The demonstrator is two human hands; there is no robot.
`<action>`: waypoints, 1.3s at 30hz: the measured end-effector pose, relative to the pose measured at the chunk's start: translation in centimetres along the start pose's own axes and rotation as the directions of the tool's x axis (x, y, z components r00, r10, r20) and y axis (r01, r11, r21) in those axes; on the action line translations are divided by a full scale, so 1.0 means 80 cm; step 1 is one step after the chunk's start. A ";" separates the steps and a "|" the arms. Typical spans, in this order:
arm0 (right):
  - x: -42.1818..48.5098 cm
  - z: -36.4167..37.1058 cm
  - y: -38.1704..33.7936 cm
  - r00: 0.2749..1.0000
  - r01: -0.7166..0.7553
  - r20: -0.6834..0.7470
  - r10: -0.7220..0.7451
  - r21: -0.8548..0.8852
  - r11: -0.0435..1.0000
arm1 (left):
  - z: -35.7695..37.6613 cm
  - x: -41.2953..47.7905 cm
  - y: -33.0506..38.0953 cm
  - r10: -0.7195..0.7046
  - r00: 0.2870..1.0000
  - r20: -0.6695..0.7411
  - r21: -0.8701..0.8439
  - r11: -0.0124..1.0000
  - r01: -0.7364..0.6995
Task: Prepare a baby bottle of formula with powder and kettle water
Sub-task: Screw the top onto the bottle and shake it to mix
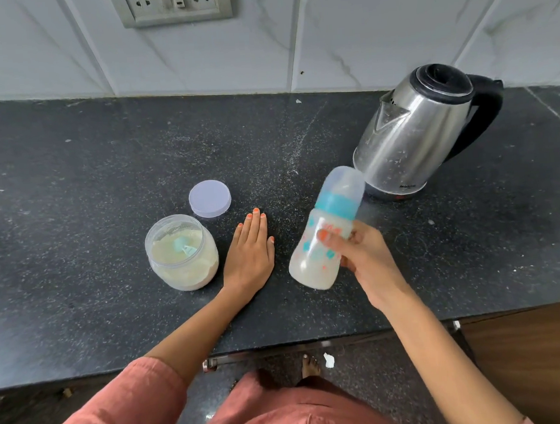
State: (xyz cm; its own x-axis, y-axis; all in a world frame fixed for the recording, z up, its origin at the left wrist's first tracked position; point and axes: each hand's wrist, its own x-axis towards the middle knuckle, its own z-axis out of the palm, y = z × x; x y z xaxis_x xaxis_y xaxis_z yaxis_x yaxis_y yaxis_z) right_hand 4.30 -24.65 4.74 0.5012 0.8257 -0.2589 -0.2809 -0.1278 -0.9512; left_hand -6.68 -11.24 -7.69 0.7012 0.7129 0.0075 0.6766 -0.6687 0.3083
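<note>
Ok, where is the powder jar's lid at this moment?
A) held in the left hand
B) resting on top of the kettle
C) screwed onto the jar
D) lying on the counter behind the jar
D: the lid lies flat on the counter just behind the powder jar, whose mouth is open.

The bottle [307, 259], clear with a teal collar and clear cap, holds milky liquid and tilts above the bench [107, 189] in the right hand [363, 256]. To its left, the open jar [184, 273] holds cream powder and a teal scoop [181, 247]. Its pale lid [209, 198] lies flat just behind. The steel kettle [412, 138], black lid closed, stands upright at back right.
</note>
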 end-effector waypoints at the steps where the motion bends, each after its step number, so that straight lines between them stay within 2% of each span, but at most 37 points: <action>1: -0.001 -0.003 0.001 1.000 -0.001 0.019 0.002 -0.062 0.998 | 0.000 0.000 0.000 -0.001 1.000 0.002 -0.002 1.000 0.001; 2: 0.000 -0.005 -0.002 1.000 0.015 0.018 -0.014 -0.048 0.999 | 0.000 0.000 0.000 0.001 1.000 0.001 -0.002 1.000 -0.001; 4: 0.006 -0.006 -0.009 0.997 0.071 -0.041 -0.064 0.168 0.983 | 0.001 0.000 0.000 0.002 1.000 -0.006 0.004 1.000 -0.002; 7: 0.020 -0.004 -0.009 0.964 0.157 -0.264 -0.039 0.446 0.881 | 0.000 -0.001 0.000 0.006 1.000 -0.008 0.016 1.000 -0.006; 9: 0.016 0.005 -0.003 0.963 0.100 -0.270 0.009 0.388 0.916 | 0.000 0.000 0.000 0.001 1.000 0.005 0.008 1.000 -0.001; 11: 0.005 0.010 0.007 0.988 -0.003 -0.154 0.029 0.164 0.986 | -0.001 0.000 0.001 -0.002 1.000 0.009 0.007 1.000 0.002; 13: -0.005 0.010 0.014 0.996 -0.057 -0.067 0.056 -0.005 0.998 | -0.002 0.001 0.001 -0.003 1.000 0.017 0.013 1.000 0.002; 14: -0.006 0.010 0.015 0.996 -0.070 -0.050 0.070 -0.007 0.998 | -0.002 0.001 0.001 -0.003 1.000 0.021 0.015 1.000 0.003; 16: -0.003 0.012 0.012 0.994 -0.097 -0.029 0.103 0.156 0.983 | -0.002 0.001 0.001 -0.004 1.000 0.024 0.014 1.000 0.003; 18: 0.002 0.015 0.006 0.987 -0.134 -0.025 0.158 0.410 0.902 | -0.003 0.000 0.001 0.001 1.000 0.019 0.019 1.000 -0.001; 20: 0.006 0.016 0.001 0.979 -0.164 -0.007 0.204 0.569 0.806 | -0.001 0.000 0.001 0.005 1.000 0.009 0.027 1.000 -0.005; 26: 0.009 0.016 -0.003 0.938 -0.297 0.087 0.336 0.705 0.645 | 0.005 0.001 -0.001 0.007 1.000 -0.024 0.019 1.000 -0.007; 28: 0.010 0.015 -0.003 0.909 -0.338 0.136 0.393 0.794 0.506 | 0.005 0.001 0.000 0.010 1.000 -0.020 0.013 1.000 -0.009; 31: 0.009 0.012 -0.005 0.860 -0.384 0.280 0.427 0.906 0.177 | 0.005 0.001 0.000 0.003 1.000 -0.022 0.009 1.000 -0.002; 32: 0.009 0.010 -0.004 0.850 -0.391 0.317 0.420 0.915 0.101 | 0.004 0.001 0.000 -0.001 1.000 -0.022 0.011 1.000 0.001; 33: 0.009 0.010 -0.004 0.847 -0.395 0.333 0.415 0.916 0.071 | 0.004 0.001 -0.001 -0.001 1.000 -0.023 0.009 1.000 0.002; 34: 0.010 0.009 -0.004 0.850 -0.392 0.323 0.417 0.916 0.090 | 0.004 0.001 -0.001 0.000 1.000 -0.027 0.007 1.000 0.001; 35: 0.009 0.011 -0.005 0.860 -0.381 0.286 0.423 0.911 0.159 | 0.004 0.000 -0.001 0.000 1.000 -0.025 0.005 1.000 0.000; 38: 0.008 0.015 -0.008 0.928 -0.292 0.089 0.362 0.777 0.558 | 0.004 0.000 -0.001 0.001 1.000 -0.029 0.001 1.000 -0.001; 39: 0.007 0.016 -0.008 0.948 -0.248 0.040 0.316 0.716 0.653 | 0.004 0.001 -0.001 -0.001 1.000 -0.027 -0.003 1.000 0.001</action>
State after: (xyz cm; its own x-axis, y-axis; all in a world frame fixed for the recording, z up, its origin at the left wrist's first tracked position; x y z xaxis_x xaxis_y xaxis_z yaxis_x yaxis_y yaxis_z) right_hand 3.74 -23.40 5.40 0.3534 0.7647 -0.5389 -0.8934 0.1052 -0.4367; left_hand -6.60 -11.24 -8.01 0.6946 0.7187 0.0326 0.6764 -0.6678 0.3107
